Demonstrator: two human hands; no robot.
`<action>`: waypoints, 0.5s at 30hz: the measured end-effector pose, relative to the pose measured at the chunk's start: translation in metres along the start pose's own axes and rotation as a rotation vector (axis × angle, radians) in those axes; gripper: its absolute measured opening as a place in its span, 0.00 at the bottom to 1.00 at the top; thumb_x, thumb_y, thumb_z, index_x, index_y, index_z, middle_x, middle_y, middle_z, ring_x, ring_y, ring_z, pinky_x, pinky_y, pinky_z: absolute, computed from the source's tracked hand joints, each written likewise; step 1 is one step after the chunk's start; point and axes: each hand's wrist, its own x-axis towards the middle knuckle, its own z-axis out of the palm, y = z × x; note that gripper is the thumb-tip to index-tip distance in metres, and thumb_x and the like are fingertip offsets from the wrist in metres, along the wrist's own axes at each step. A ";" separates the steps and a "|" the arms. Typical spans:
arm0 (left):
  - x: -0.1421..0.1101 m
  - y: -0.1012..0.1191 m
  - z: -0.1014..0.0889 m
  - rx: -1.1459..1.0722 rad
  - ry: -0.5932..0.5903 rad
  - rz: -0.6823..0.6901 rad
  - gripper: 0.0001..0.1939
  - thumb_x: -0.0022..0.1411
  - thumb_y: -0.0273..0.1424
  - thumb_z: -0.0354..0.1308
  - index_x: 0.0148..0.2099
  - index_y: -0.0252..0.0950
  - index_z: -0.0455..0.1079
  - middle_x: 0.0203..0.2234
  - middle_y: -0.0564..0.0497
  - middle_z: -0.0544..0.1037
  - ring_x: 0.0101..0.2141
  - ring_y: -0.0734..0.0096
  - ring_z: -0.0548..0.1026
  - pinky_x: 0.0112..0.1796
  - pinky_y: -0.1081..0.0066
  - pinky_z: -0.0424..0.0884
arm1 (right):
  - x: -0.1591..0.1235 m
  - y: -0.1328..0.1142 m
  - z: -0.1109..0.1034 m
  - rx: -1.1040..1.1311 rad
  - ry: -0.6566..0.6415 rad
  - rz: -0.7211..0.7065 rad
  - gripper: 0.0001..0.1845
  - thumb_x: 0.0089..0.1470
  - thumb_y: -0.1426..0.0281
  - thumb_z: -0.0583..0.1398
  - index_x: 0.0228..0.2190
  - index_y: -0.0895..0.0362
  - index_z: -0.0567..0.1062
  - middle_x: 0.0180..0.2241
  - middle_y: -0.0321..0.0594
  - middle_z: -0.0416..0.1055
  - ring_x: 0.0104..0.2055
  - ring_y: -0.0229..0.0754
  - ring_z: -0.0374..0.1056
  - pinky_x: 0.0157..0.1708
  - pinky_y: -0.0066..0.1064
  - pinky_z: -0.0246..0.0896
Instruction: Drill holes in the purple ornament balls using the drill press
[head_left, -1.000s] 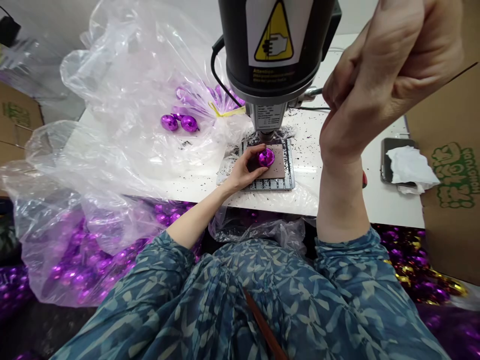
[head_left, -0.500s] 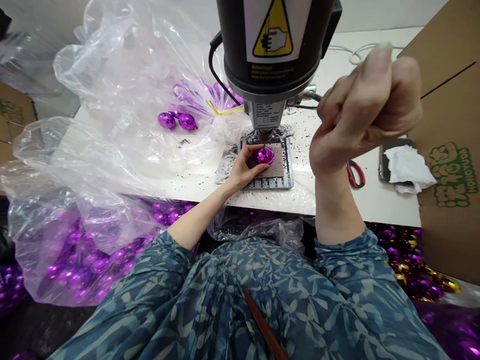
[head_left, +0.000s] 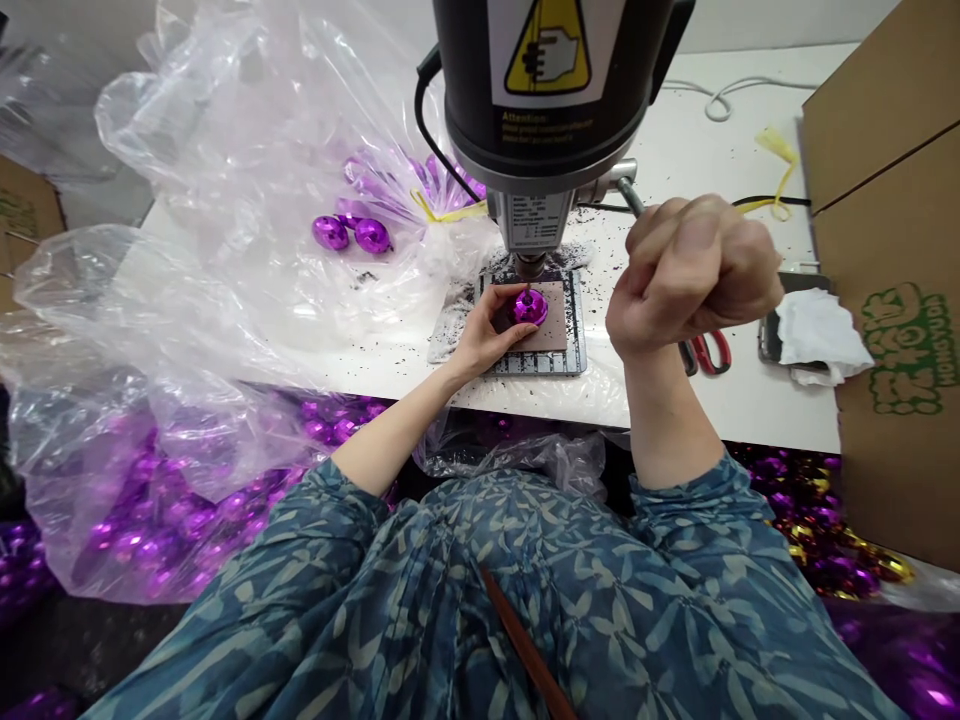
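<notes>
Between the thumb and forefinger of my left hand (head_left: pixel 484 332) sits a shiny purple faceted ball (head_left: pixel 529 308), resting on a brown square board (head_left: pixel 553 330). The board lies on the slotted metal base (head_left: pixel 574 365) of a drill press (head_left: pixel 551 150). Right above the ball is the drill chuck (head_left: pixel 529 265); whether the bit touches the ball I cannot tell. My right hand (head_left: pixel 694 270) is closed around the drill press's feed lever (head_left: pixel 630 192), whose outer end is hidden in the fist.
Several purple balls (head_left: pixel 372 236) lie left of the press beside a large clear plastic bag (head_left: pixel 225 200). Dark shavings litter the white table (head_left: pixel 360 360). Red-handled scissors (head_left: pixel 711 353), a white tissue (head_left: pixel 821 335) and a cardboard box (head_left: pixel 892 300) are at the right.
My right hand has pulled the lever downward and slightly left, uncovering a yellow strip behind it. The left hand still holds the ball in the same place.
</notes>
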 end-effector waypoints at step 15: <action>0.000 -0.005 0.000 0.046 0.016 0.033 0.32 0.61 0.49 0.70 0.59 0.40 0.65 0.55 0.41 0.77 0.56 0.56 0.78 0.58 0.57 0.73 | 0.063 -0.038 0.030 0.077 -0.181 0.262 0.23 0.60 0.75 0.53 0.19 0.53 0.48 0.18 0.30 0.45 0.19 0.22 0.48 0.26 0.26 0.45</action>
